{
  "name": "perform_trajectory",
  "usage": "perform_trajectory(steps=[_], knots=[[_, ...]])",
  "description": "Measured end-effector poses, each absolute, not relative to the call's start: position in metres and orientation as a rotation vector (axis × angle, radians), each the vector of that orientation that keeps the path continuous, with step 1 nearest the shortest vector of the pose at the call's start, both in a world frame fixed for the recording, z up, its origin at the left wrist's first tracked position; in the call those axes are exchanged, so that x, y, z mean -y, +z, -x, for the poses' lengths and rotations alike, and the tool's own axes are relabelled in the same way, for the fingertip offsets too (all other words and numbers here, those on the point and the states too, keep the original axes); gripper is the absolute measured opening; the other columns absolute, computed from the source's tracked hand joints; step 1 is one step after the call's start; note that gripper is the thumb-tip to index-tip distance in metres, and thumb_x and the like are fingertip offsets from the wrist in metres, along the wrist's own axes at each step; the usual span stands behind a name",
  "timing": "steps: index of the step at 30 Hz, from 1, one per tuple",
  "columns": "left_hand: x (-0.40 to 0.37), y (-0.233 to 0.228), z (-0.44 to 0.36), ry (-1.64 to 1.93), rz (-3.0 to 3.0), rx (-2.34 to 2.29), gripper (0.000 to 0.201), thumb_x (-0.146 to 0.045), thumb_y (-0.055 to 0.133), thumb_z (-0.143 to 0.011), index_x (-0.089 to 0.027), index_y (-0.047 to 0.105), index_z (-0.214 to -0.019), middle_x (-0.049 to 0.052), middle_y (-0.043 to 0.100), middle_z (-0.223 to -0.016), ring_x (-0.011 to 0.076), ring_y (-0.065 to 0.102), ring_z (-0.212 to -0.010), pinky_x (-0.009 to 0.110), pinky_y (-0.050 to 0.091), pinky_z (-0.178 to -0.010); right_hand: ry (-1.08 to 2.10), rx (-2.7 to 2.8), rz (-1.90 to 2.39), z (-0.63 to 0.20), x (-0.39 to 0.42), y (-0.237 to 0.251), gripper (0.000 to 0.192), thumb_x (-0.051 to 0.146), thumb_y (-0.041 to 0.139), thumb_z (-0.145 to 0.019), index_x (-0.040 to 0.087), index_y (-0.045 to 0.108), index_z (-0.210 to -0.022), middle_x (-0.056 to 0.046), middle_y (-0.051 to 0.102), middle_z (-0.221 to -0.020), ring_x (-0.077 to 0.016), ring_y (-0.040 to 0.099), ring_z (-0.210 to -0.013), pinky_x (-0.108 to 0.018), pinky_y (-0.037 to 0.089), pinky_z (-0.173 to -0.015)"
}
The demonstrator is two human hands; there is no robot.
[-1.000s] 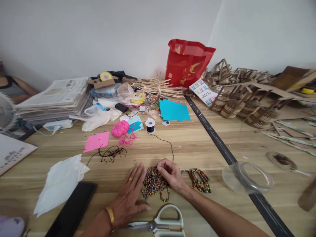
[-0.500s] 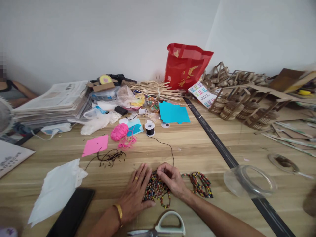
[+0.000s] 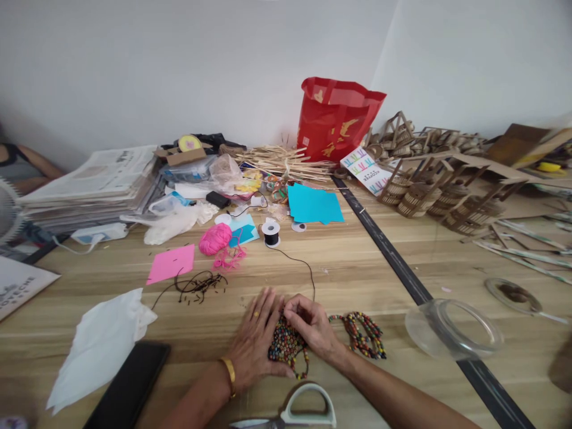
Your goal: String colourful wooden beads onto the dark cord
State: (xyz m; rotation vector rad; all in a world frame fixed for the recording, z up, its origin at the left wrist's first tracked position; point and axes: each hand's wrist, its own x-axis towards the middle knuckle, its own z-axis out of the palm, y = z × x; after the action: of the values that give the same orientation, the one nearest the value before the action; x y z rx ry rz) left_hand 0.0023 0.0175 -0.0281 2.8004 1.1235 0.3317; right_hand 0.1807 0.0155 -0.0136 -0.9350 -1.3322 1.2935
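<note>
- Strung beads (image 3: 363, 335), multicoloured, lie in several looped rows on the bench (image 3: 366, 268), just to the right of the right hand (image 3: 315, 325).
- A short beaded run (image 3: 301, 375) hangs in a U shape below that hand; whether it joins the looped rows is hidden.
- By what lies here, a good length looks threaded, while a pile of loose beads (image 3: 285, 341) between the hands is unthreaded. No finished end or knot can be made out.
- Black cord (image 3: 309, 268) runs from the spool (image 3: 271, 233) to behind the right hand, apparently uncut.
- The looped rows slant, their long axis going from far left to near right; one thin length leads off leftward to the right hand. The short run bows toward the person, both ends pointing away.
- The left hand (image 3: 257, 339) lies flat, fingers extended, against the pile's left edge.
- The right thumb and forefinger are pinched together over the pile; what they grip is too small to tell.
- Scissors (image 3: 290, 417) lie nearest the person, blades leftward.
</note>
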Motion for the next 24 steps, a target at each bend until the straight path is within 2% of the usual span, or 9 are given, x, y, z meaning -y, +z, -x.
perform_trajectory(steps=[10,12,14,16,18,21,24], knots=[[-0.021,-0.022,-0.003,0.343,-2.72,-1.102,0.119,-0.082,0.041,-0.066,-0.013,-0.007,-0.15,0.025,0.021,-0.154,0.0409,0.015,-0.142,0.058,0.019,-0.111,1.304,1.341,0.957,-0.183,-0.015,-0.011,0.033,0.049,0.059,-0.083,0.017,0.054,-0.075,0.003,0.044,-0.062,-0.0106,0.037,-0.056,-0.022,0.032,-0.052],[-0.019,-0.015,0.003,0.362,-2.643,-1.123,0.111,-0.078,0.04,-0.072,-0.014,-0.006,-0.15,0.023,0.021,-0.154,0.0387,0.016,-0.142,0.056,0.021,-0.112,1.313,1.34,0.977,-0.184,-0.015,-0.01,0.033,0.049,0.06,-0.083,0.017,0.055,-0.075,0.003,0.045,-0.061,-0.0105,0.038,-0.056,-0.022,0.032,-0.051],[-0.015,-0.008,0.009,0.432,-2.556,-1.158,0.094,-0.069,0.036,-0.083,-0.017,-0.003,-0.151,0.019,0.023,-0.155,0.0352,0.019,-0.142,0.053,0.025,-0.112,1.321,1.325,0.997,-0.184,-0.015,-0.009,0.034,0.05,0.06,-0.082,0.017,0.055,-0.074,0.003,0.045,-0.06,-0.01,0.038,-0.054,-0.022,0.031,-0.049],[-0.012,-0.001,0.015,0.54,-2.449,-1.219,0.072,-0.054,0.034,-0.093,-0.02,0.006,-0.151,0.015,0.026,-0.154,0.0312,0.024,-0.141,0.049,0.03,-0.112,1.334,1.306,1.008,-0.184,-0.016,-0.006,0.036,0.052,0.061,-0.081,0.017,0.054,-0.073,0.004,0.045,-0.059,-0.0095,0.038,-0.053,-0.022,0.031,-0.049],[-0.009,0.004,0.019,0.648,-2.361,-1.247,0.058,-0.043,0.039,-0.095,-0.02,0.025,-0.146,0.013,0.036,-0.15,0.0289,0.031,-0.138,0.047,0.033,-0.111,1.355,1.299,1.013,-0.184,-0.015,-0.003,0.037,0.053,0.062,-0.08,0.017,0.054,-0.073,0.004,0.046,-0.059,-0.009,0.038,-0.052,-0.021,0.032,-0.048],[-0.002,0.011,0.018,0.747,-2.294,-1.184,0.03,-0.034,0.049,-0.093,-0.019,0.06,-0.116,0.011,0.061,-0.119,0.0254,0.054,-0.115,0.042,0.045,-0.099,1.389,1.3,1.009,-0.184,-0.013,0.004,0.038,0.054,0.062,-0.079,0.018,0.053,-0.073,0.005,0.046,-0.055,-0.0083,0.039,-0.048,-0.021,0.032,-0.046],[0.013,0.017,0.011,0.721,-2.276,-1.03,0.02,-0.026,0.051,-0.092,-0.018,0.066,-0.083,0.005,0.067,-0.084,0.0184,0.062,-0.084,0.035,0.051,-0.086,1.407,1.314,1.004,-0.183,-0.011,0.011,0.037,0.053,0.062,-0.08,0.018,0.054,-0.074,0.006,0.045,-0.053,-0.008,0.039,-0.046,-0.021,0.032,-0.044]])
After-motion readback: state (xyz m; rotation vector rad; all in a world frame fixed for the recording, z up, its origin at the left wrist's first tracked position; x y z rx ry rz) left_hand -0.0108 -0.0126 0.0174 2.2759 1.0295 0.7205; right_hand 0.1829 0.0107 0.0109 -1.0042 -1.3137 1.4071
